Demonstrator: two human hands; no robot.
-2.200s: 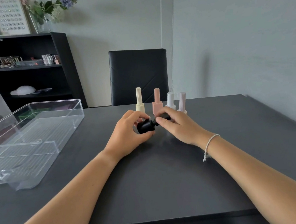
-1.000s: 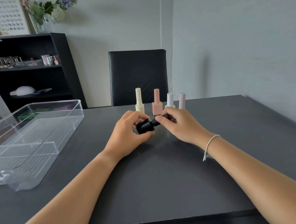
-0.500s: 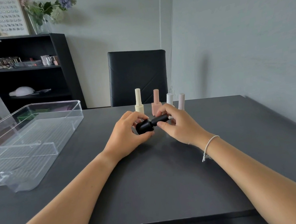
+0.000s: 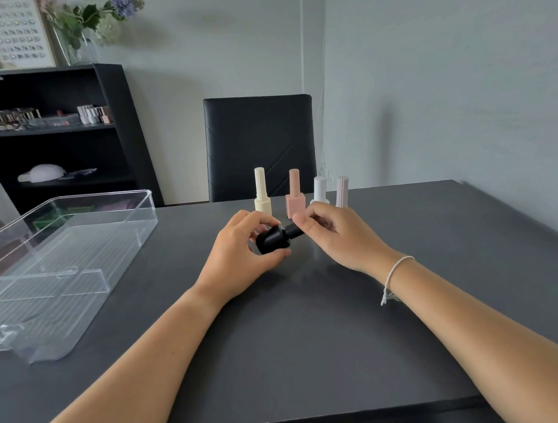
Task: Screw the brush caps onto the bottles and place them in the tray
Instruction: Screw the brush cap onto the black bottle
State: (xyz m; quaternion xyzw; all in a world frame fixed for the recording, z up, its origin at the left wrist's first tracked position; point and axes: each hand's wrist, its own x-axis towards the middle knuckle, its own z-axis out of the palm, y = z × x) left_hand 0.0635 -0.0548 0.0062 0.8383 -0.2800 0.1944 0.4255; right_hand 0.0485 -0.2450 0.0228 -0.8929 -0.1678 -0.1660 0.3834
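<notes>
A black bottle (image 4: 271, 239) lies on its side in the air above the table, gripped by my left hand (image 4: 237, 257). Its black brush cap (image 4: 294, 231) points right and is pinched between the thumb and fingers of my right hand (image 4: 333, 236). Behind my hands stand a cream bottle (image 4: 261, 192), a pink bottle (image 4: 294, 194), a white bottle (image 4: 319, 190) and a pale mauve bottle (image 4: 341, 191), all capped and upright. The clear plastic tray (image 4: 111, 263) sits at the left of the table with nothing in it.
The dark table (image 4: 302, 346) runs to a grey wall on the right. A black chair (image 4: 260, 141) stands behind the far edge. A black shelf unit (image 4: 117, 131) with small items is at the back left.
My right hand's fingers have shifted around the cap while my left hand kept the bottle in place. The camera view has dropped slightly.
</notes>
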